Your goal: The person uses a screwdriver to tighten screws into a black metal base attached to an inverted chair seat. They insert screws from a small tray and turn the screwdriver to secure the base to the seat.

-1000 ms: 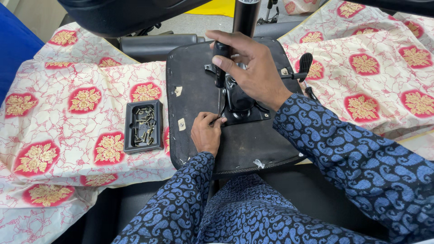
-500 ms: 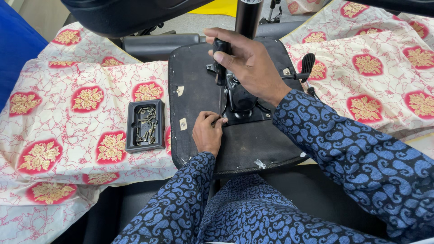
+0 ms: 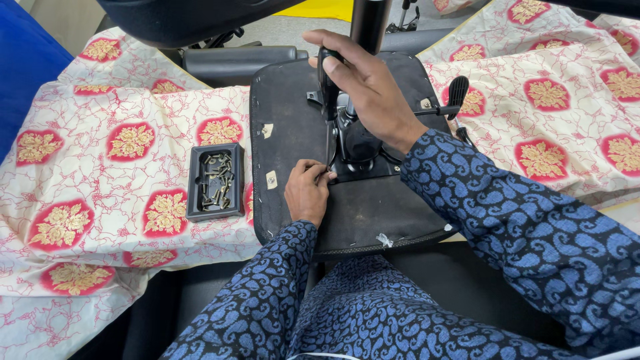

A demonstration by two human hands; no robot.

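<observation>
Right hand point(image 3: 370, 87) clamped on the screwdriver point(image 3: 328, 100), left hand point(image 3: 308, 190) pinching its tip at the seat point(image 3: 293, 200) bracket's seven o'clock corner — driving a screw, needing steady downward pressure.

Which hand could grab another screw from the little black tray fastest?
Probably the left hand. It rests on the chair seat underside, nearer the screw tray at its side. The right hand is busy gripping the screwdriver farther away.
</observation>
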